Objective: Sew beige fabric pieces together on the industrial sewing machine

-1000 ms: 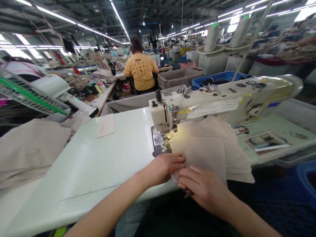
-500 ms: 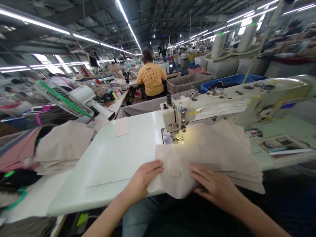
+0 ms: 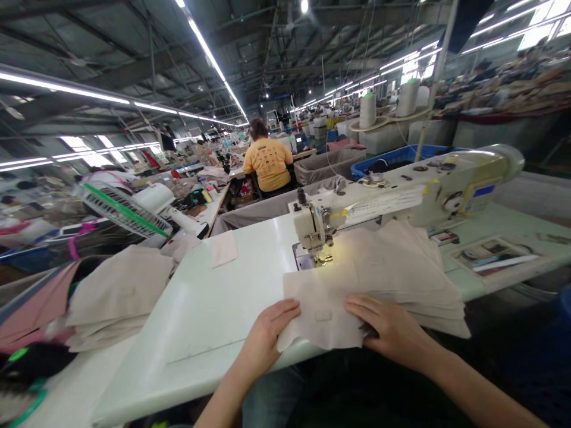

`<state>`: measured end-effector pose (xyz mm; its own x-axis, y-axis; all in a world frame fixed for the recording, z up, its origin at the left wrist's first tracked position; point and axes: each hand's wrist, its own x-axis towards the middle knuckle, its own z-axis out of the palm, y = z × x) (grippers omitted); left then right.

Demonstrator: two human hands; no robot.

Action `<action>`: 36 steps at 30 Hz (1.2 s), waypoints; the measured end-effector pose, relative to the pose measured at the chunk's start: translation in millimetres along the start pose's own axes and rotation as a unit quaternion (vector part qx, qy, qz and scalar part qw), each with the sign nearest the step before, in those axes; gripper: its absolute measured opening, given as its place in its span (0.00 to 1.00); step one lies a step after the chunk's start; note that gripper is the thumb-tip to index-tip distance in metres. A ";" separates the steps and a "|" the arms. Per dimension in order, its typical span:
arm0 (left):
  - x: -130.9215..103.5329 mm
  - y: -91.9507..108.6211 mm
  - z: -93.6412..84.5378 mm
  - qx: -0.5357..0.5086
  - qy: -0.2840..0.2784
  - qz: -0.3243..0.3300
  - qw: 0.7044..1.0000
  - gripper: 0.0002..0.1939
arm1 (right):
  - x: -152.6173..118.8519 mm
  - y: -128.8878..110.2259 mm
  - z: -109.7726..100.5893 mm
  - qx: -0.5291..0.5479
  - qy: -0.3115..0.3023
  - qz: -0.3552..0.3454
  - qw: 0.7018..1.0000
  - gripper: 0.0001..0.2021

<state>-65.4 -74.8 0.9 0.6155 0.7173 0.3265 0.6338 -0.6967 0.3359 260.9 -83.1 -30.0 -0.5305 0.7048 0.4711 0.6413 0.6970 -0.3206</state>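
Observation:
A beige fabric piece (image 3: 328,330) with a small rectangular tab or stitched mark lies at the front of the sewing table, just before the presser foot of the sewing machine (image 3: 307,226). At its left edge, my left hand (image 3: 275,326) pinches the cloth, fingers together on top. My right hand (image 3: 386,327) grips the right part, fingers on top and thumb lower. Something small and dark shows under the right palm; I cannot make out its kind. Right of the needle lies a stack of beige pieces (image 3: 401,261), partly behind the machine head.
A small beige patch (image 3: 223,248) lies on the white-green tabletop (image 3: 223,303). To the left are another beige stack (image 3: 122,291) and a fan (image 3: 125,208). A tool tray (image 3: 495,255) sits at the right. A person in a yellow shirt (image 3: 267,163) sits ahead.
The head view has shifted, so the machine appears farther left and the fan farther right. Both hands keep hold of the fabric piece, whose front edge has risen slightly and lies flatter.

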 end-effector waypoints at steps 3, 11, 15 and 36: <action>-1.1 -0.8 1.4 0.008 0.005 0.001 1.000 0.24 | 2.0 3.9 6.8 -0.004 0.064 0.027 0.998 0.31; -7.1 -5.2 4.8 0.073 0.005 0.019 0.997 0.31 | 15.7 0.6 9.9 -0.021 0.088 0.009 0.996 0.30; -7.4 -8.3 -8.5 0.070 -0.002 0.009 0.997 0.29 | 32.0 -6.7 6.0 -0.008 0.061 0.010 0.998 0.28; 12.7 -26.0 -26.4 -0.148 0.037 -0.249 0.956 0.15 | 65.2 -19.3 11.9 0.255 -0.043 0.230 0.938 0.13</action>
<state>-86.4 -47.5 19.7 0.2293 0.9661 0.1190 0.6720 -0.2456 0.6987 207.4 -49.1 -2.9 -0.3189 0.9395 0.1253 0.4764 0.2732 -0.8357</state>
